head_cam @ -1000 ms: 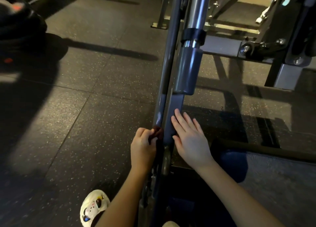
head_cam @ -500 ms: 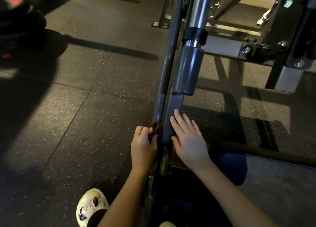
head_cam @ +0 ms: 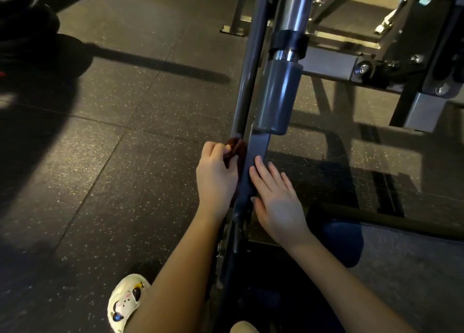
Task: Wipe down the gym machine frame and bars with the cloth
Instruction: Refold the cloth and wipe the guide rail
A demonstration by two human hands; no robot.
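Note:
A grey machine frame bar [head_cam: 247,66] runs up the middle of the view, with a flat grey plate [head_cam: 257,154] beside it and a thick grey sleeve [head_cam: 277,96] under a chrome bar [head_cam: 300,4]. My left hand [head_cam: 216,174] grips a small dark red cloth [head_cam: 234,148] and holds it against the left side of the frame bar. My right hand [head_cam: 277,199] lies flat with straight fingers on the right edge of the plate. Most of the cloth is hidden inside my fist.
Dark speckled rubber floor tiles [head_cam: 113,157] spread to the left. More grey frame members and bolts [head_cam: 364,69] stand at the upper right. A blue pad [head_cam: 344,242] sits at the lower right. My light patterned shoe [head_cam: 125,302] is at the bottom; dark weights [head_cam: 27,26] lie upper left.
My left hand has slid the cloth a little further up the frame bar. My right hand has stayed flat on the plate.

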